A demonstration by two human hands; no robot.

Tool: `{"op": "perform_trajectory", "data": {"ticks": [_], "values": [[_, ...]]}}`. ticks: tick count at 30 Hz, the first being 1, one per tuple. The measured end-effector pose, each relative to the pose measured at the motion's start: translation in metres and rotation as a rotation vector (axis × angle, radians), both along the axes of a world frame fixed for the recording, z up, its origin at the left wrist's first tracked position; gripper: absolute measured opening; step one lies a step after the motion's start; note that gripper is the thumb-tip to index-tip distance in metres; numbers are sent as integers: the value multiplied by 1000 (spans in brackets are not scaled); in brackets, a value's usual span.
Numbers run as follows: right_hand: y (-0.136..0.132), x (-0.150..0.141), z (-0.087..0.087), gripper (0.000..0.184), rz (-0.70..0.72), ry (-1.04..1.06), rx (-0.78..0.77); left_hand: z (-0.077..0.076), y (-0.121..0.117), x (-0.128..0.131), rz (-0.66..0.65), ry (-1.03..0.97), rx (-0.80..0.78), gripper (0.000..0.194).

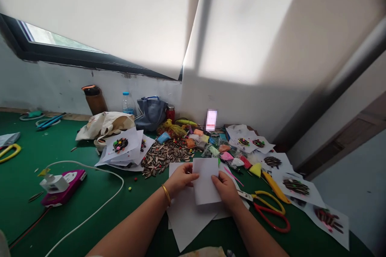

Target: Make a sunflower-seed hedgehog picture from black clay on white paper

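Note:
A folded sheet of white paper [206, 180] stands between my two hands over the green table [27, 176]. My left hand [180, 179], with a gold bangle on its wrist, pinches the sheet's left edge. My right hand [226, 189] grips the right edge lower down. Under them lie several loose white sheets [187, 217]. A pile of striped sunflower seeds [164, 156] lies just beyond the paper.
Red-and-yellow scissors [269, 209] lie right of my right hand. Seed pictures on paper [297, 186] line the right side, and more [122, 146] sit left of the seeds. Small bags of coloured clay [211, 144], a pink power strip with white cable [62, 188], bags and bottles stand around.

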State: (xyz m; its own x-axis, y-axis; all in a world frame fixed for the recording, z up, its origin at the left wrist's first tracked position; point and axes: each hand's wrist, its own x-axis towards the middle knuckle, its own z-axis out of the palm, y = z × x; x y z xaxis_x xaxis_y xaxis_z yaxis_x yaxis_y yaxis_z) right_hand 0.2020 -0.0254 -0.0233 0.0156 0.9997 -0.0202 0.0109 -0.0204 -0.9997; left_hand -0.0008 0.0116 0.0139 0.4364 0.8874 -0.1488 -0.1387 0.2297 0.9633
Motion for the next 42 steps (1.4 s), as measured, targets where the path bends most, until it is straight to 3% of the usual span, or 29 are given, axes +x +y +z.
{"op": "perform_trajectory", "data": {"ticks": [8,15,20,26,42], "values": [[2,-2,-1,35,29,-41,16,-8,13,-2,99,70,87,33],[4,0,-3,31,25,-33,-11,-7,10,-3,112,82,91,32],[4,0,-4,30,81,-39,-27,-4,8,-3,93,47,114,43],[4,-1,-1,31,86,-101,-11,-5,9,-3,220,89,181,30],[1,-1,3,29,47,-172,8,-1,11,-5,383,70,190,35]]}}
